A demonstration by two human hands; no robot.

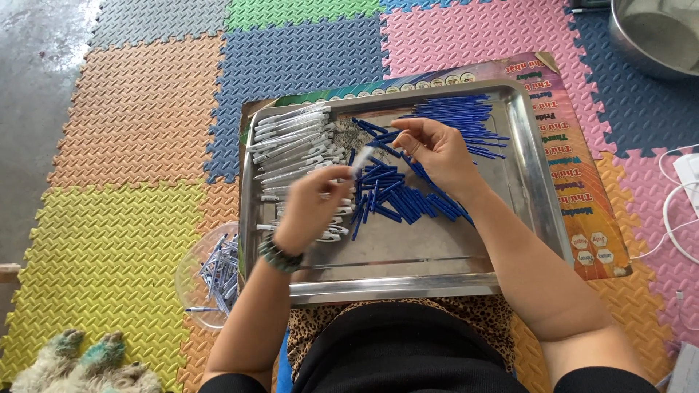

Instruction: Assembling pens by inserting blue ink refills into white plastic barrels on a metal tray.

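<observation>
A steel tray (539, 196) rests on my lap. My left hand (312, 207) is closed on a clear pen barrel (348, 175), its tip pointing toward the middle of the tray. My right hand (437, 153) pinches a small blue pen part (387, 135) just above the heap of blue pieces (397, 196). A row of white and clear pen barrels (291, 142) lies along the tray's left side. Thin blue refills (466, 116) lie at the tray's far right.
A clear round bowl (191, 280) with assembled pens sits on the floor mat left of the tray. A printed cardboard sheet (582, 167) lies under the tray. A metal basin (655, 36) stands top right, white cables (681, 211) at the right.
</observation>
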